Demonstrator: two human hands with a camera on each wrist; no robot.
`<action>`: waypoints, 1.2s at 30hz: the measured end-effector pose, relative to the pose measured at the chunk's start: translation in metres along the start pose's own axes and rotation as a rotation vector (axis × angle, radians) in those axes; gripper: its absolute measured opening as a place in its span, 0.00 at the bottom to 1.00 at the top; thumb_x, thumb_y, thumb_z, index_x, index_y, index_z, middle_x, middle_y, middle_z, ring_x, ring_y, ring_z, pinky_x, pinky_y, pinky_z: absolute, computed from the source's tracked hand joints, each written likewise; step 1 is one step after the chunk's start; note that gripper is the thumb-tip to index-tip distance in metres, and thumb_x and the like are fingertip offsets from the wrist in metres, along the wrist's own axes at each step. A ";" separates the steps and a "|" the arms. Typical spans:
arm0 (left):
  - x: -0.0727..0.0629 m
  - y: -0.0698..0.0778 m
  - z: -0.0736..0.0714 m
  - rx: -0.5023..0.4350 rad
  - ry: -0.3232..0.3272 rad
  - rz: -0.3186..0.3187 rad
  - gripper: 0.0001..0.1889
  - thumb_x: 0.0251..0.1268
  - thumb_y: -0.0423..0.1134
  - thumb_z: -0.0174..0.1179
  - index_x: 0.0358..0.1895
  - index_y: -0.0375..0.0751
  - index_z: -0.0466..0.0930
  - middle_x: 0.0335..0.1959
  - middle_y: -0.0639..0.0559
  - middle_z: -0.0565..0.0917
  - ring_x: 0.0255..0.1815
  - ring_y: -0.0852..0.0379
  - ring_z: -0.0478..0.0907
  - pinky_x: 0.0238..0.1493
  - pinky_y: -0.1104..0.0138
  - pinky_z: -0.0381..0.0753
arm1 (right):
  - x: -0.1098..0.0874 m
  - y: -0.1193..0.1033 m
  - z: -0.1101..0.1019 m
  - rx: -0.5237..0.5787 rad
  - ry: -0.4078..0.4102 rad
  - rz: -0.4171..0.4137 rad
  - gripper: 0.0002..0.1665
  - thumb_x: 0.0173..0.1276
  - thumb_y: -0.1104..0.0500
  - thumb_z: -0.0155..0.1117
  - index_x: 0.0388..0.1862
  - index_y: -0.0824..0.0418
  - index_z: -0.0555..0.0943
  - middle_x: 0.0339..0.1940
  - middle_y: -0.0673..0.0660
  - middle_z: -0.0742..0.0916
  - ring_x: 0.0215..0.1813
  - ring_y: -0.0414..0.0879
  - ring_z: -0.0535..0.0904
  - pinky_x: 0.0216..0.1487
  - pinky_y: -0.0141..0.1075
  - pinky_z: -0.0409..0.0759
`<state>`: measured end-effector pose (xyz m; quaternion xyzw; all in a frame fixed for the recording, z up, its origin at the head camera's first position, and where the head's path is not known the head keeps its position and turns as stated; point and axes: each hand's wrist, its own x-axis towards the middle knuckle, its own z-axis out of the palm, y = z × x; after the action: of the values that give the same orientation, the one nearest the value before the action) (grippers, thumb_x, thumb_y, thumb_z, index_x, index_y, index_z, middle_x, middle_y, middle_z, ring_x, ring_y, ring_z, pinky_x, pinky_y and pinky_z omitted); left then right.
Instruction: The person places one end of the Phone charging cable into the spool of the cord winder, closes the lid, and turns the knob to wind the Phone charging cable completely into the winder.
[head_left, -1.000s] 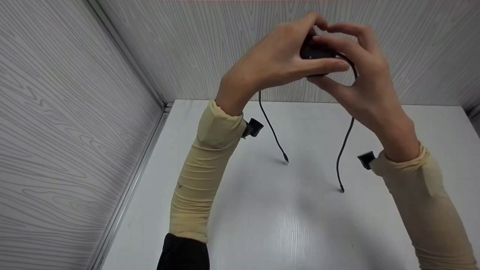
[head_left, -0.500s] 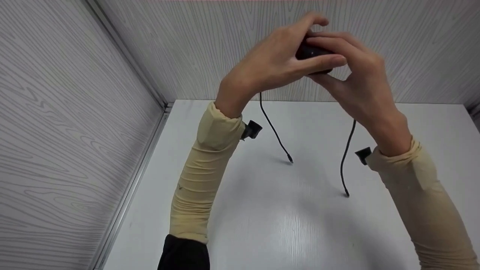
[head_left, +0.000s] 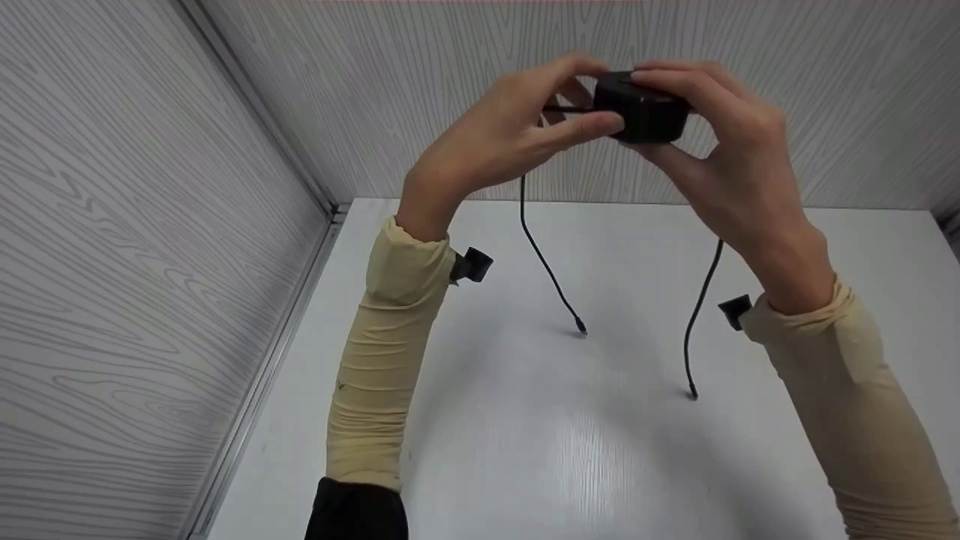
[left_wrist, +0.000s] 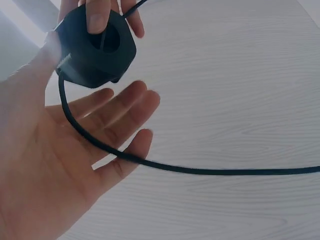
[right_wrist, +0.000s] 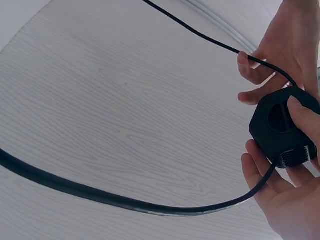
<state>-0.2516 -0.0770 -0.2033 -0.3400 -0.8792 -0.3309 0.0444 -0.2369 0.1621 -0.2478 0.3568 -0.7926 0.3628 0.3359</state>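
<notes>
A black six-sided cable winder (head_left: 651, 120) is held up above the table, a cable leaving each side. My right hand (head_left: 742, 142) grips it, with the thumb over the round barred recess seen in the right wrist view. At the winder's left edge is my left hand (head_left: 487, 139), its thumb touching the case. In the left wrist view, the left fingers (left_wrist: 132, 107) spread loosely below the winder, and the black cable (left_wrist: 200, 171) runs across them. Two cable ends hang down in the head view, a left plug (head_left: 581, 326) and a right plug (head_left: 692, 393).
A white table (head_left: 525, 450) lies beneath the hands. Behind it stands a wood-grain panel (head_left: 412, 97), and another side panel (head_left: 135, 300) rises at the left. Each wrist carries a small black camera, the left camera (head_left: 472, 265) and the right camera (head_left: 735, 311).
My left hand has drawn back leftward and uncovered the winder, which it earlier wrapped. The right hand closed further round the winder, then shifted slightly right; the winder's front face now shows.
</notes>
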 end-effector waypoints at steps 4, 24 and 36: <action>-0.003 -0.008 0.000 -0.016 0.027 0.058 0.25 0.79 0.53 0.60 0.71 0.47 0.76 0.54 0.53 0.87 0.45 0.66 0.79 0.52 0.73 0.78 | -0.001 0.001 -0.002 -0.003 0.002 0.006 0.25 0.71 0.65 0.73 0.67 0.58 0.83 0.66 0.59 0.86 0.67 0.53 0.83 0.73 0.28 0.73; 0.002 -0.008 0.018 -0.120 0.132 0.238 0.11 0.83 0.38 0.55 0.44 0.34 0.81 0.38 0.48 0.85 0.39 0.64 0.80 0.52 0.70 0.82 | 0.001 0.008 -0.012 0.047 -0.092 0.023 0.33 0.72 0.68 0.70 0.74 0.56 0.78 0.68 0.59 0.82 0.68 0.31 0.76 0.71 0.25 0.74; 0.001 -0.011 0.019 -0.086 0.139 0.288 0.11 0.82 0.38 0.56 0.45 0.31 0.81 0.38 0.45 0.85 0.40 0.64 0.79 0.54 0.69 0.81 | 0.009 0.010 -0.017 0.107 -0.268 0.143 0.36 0.75 0.58 0.71 0.80 0.49 0.72 0.74 0.57 0.79 0.63 0.30 0.73 0.66 0.22 0.71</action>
<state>-0.2563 -0.0707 -0.2234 -0.4402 -0.8012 -0.3813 0.1374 -0.2452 0.1785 -0.2355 0.3623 -0.8332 0.3767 0.1807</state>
